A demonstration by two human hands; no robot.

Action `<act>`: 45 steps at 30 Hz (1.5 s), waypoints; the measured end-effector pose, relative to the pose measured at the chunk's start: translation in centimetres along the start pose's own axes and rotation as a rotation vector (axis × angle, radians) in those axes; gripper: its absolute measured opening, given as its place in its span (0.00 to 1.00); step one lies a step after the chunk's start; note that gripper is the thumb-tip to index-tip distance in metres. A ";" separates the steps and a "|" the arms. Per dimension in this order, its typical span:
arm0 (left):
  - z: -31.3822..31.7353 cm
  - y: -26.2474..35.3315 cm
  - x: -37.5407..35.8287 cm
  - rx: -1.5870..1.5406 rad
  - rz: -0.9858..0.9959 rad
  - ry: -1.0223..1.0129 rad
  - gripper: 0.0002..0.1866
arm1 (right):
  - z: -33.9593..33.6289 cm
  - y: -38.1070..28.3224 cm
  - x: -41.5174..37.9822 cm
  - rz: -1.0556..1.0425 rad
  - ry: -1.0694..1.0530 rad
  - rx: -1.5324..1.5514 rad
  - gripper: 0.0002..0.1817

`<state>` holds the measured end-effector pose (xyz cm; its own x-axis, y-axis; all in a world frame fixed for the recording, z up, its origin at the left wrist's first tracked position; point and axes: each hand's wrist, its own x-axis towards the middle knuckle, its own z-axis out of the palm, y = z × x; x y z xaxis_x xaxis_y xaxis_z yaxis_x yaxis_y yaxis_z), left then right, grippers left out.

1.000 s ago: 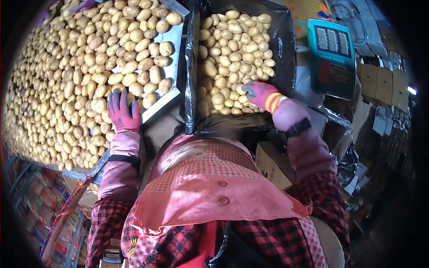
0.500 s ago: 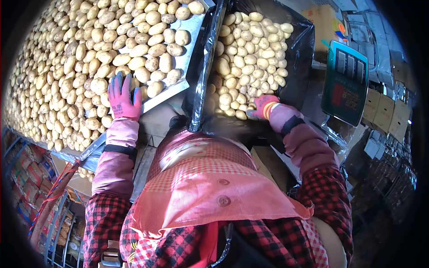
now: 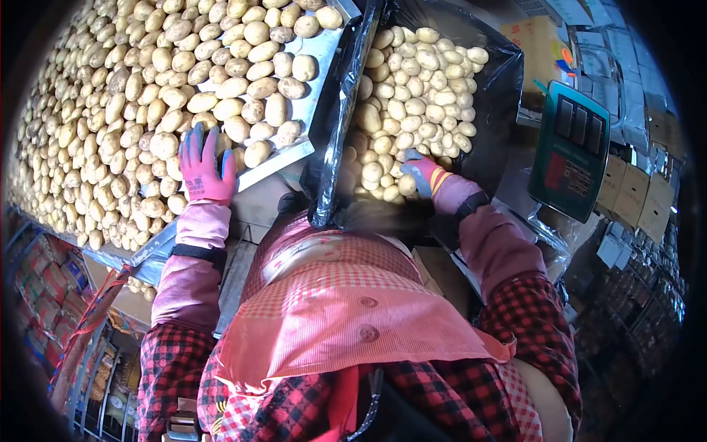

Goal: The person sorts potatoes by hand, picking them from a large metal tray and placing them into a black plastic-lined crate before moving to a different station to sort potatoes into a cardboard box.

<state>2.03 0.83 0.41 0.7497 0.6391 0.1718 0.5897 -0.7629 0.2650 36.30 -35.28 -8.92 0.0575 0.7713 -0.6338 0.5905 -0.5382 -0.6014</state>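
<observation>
My left hand (image 3: pixel 206 171), in a pink and blue-grey glove, rests on the near right side of a large heap of potatoes (image 3: pixel 158 96). Its fingers are stretched out and slightly spread, and it grips nothing. My right hand (image 3: pixel 429 175), gloved the same way, reaches into a carton lined with black plastic (image 3: pixel 495 92). There it touches the near edge of a pile of smaller, paler potatoes (image 3: pixel 416 99). Thumb and fingers look apart, with a potato (image 3: pixel 407 185) beside them; the fingertips are partly hidden.
A metal tray edge (image 3: pixel 276 163) borders the large heap. Right of the lined carton stands a green digital scale (image 3: pixel 569 151). Cardboard boxes (image 3: pixel 626 188) are stacked farther right. My pink apron (image 3: pixel 353 309) fills the lower middle. A twisted rope (image 3: pixel 92 317) hangs at the lower left.
My right hand has shifted slightly left and turned, with its fingers now pointing up and left over the potatoes. The left hand stays where it was.
</observation>
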 end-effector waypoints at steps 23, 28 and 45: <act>-0.3 0.1 0.3 -0.021 0.017 0.046 0.29 | -3.3 -6.1 1.5 -0.021 -0.196 0.234 0.40; -0.4 0.3 0.2 -0.001 -0.003 -0.004 0.29 | -3.1 -4.2 1.6 -0.165 -0.201 0.269 0.40; 0.5 -0.1 -0.1 0.033 0.050 0.029 0.30 | -4.8 -6.3 -1.4 -0.139 -0.259 0.420 0.21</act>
<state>2.02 0.81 -0.09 0.7698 0.6023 0.2115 0.5616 -0.7965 0.2241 36.34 -31.39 -1.92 -0.2317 0.7643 -0.6018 0.2013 -0.5676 -0.7983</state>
